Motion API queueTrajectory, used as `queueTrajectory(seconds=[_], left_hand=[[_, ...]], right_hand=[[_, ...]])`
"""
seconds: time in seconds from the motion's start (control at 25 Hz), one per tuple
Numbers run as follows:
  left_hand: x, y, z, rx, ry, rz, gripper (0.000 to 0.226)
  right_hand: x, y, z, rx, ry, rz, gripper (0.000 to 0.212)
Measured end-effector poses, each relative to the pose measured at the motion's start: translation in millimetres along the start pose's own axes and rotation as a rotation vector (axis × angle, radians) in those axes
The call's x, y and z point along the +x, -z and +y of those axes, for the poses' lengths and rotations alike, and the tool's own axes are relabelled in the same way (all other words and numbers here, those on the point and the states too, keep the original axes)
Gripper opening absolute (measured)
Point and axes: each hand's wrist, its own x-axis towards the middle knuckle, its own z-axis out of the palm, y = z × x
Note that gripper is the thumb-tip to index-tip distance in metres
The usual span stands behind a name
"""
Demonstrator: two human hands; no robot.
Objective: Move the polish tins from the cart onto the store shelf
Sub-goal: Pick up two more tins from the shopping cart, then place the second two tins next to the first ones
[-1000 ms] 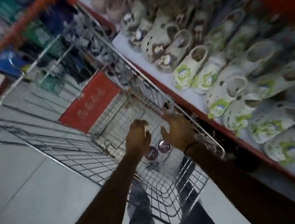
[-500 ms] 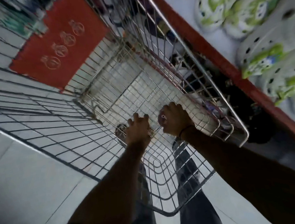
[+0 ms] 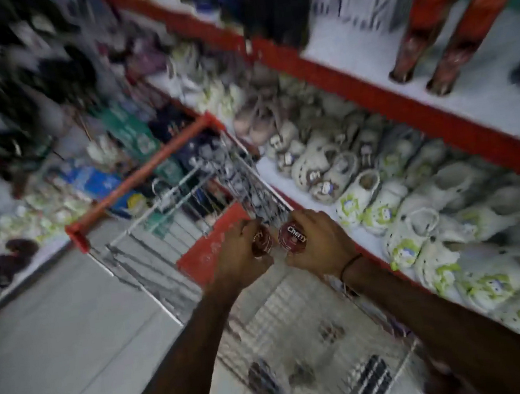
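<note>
My left hand (image 3: 241, 257) grips a round dark red polish tin (image 3: 262, 240), mostly hidden by the fingers. My right hand (image 3: 319, 243) holds a second red polish tin (image 3: 293, 237) with white "Cherry" lettering on its lid. Both tins are raised side by side above the wire cart (image 3: 297, 306). The store shelf (image 3: 318, 70) with its red edge runs diagonally on the right, above and beyond the hands. The picture is blurred by motion.
White and green clogs (image 3: 381, 196) fill the lower shelf right of the cart. Two tall red-brown cylinders (image 3: 447, 33) stand on the upper white shelf. The cart has a red handle bar (image 3: 140, 178) and a red panel (image 3: 212, 247). Grey floor (image 3: 59, 349) lies to the left.
Both hands went down into the cart basket, closed on the two tins and lifted them up above the cart. The view swung upward toward the shelves.
</note>
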Motion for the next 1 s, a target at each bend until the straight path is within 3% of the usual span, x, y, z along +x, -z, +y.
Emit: queueTrajectory(seconds=[0.24, 0.36, 0.48, 0.56, 0.68, 0.8, 1.0], left_hand=[[63.5, 94.1, 148.3, -0.139, -0.410, 0.303, 0.053], [82.3, 87.3, 238.2, -0.181, -0.615, 0.274, 0.054], [96.0, 61.6, 316.6, -0.186, -0.751, 0.125, 0.055], [107.5, 46.0, 349.0, -0.146, -0.751, 0.038, 0.052], [130.0, 26.0, 377.1, -0.027, -0.689, -0.054, 0.051], [146.8, 7.0, 398.9, 0.064, -0.662, -0.198, 0.048], [158.1, -3.7, 410.0, 0.079, -0.663, -0.113, 0.050]], right_hand=[[-7.0, 167.4, 4.5, -0.088, -0.069, 0.494, 0.056], [-44.3, 236.0, 48.9, -0.207, -0.182, 0.602, 0.056], [-79.0, 289.0, 94.1, -0.296, -0.337, 0.680, 0.055], [-87.5, 307.8, 113.3, -0.333, -0.406, 0.671, 0.056], [-84.3, 321.4, 128.7, -0.406, -0.510, 0.474, 0.063], [-81.9, 323.5, 154.4, -0.580, -0.602, 0.352, 0.050], [-75.7, 326.0, 171.8, -0.640, -0.642, 0.337, 0.051]])
